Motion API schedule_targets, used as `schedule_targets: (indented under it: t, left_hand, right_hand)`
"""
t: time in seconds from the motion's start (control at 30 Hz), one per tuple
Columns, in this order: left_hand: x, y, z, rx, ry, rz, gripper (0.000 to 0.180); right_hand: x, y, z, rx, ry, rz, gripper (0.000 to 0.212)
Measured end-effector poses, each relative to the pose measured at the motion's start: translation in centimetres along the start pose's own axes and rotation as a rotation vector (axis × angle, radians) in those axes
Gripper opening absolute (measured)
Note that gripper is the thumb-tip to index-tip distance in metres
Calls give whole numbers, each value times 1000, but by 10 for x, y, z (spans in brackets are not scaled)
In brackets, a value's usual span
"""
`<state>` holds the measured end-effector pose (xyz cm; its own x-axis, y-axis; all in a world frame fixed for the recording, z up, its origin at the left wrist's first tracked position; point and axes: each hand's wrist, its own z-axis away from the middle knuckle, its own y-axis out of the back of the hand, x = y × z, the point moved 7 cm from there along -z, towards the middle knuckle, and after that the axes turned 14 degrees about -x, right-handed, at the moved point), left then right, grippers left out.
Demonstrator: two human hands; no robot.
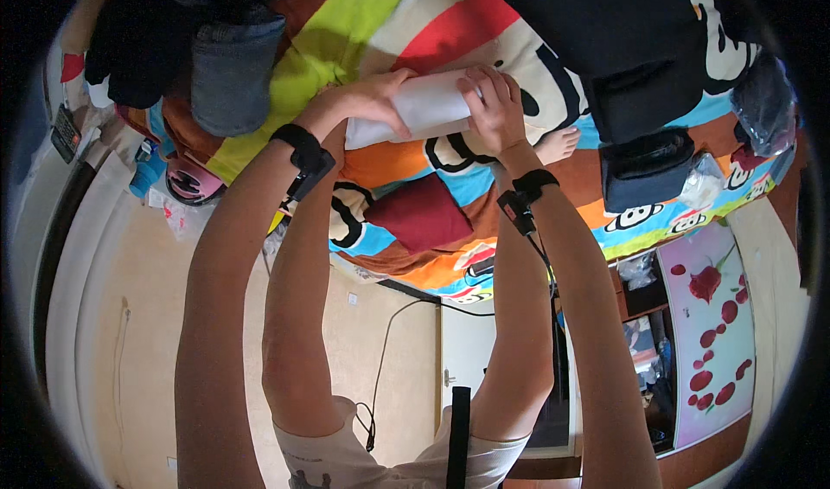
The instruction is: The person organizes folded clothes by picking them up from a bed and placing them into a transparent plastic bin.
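Note:
A smooth white folded bundle, seemingly cloth, is on the colourful patterned blanket between my hands. My left hand grips its left end, thumb on the near side and fingers toward the far edge. Around the right end my right hand is closed, its fingers bent over the top. Both wrists wear black straps with small devices. Just nearer than the bundle lies a dark red folded cloth, apart from both hands.
Folded dark jeans lie at the far left. Black clothing and a dark folded garment are at the right, near clear plastic bags. My bare foot rests beside my right hand. A black cable hangs below the blanket.

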<state>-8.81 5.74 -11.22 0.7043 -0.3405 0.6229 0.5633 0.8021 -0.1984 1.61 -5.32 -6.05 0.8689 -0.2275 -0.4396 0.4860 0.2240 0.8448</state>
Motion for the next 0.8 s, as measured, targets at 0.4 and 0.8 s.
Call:
schedule_targets:
  t: [0.4,0.8]
  left_hand:
    - [43,-25,37,618,156,-645,63]
    - [8,-36,21,248,6,-228,85]
  right_hand:
    - [-3,-14,-10,-527,16,-41,68]
    - [-10,1,-2,-285,138,98,40]
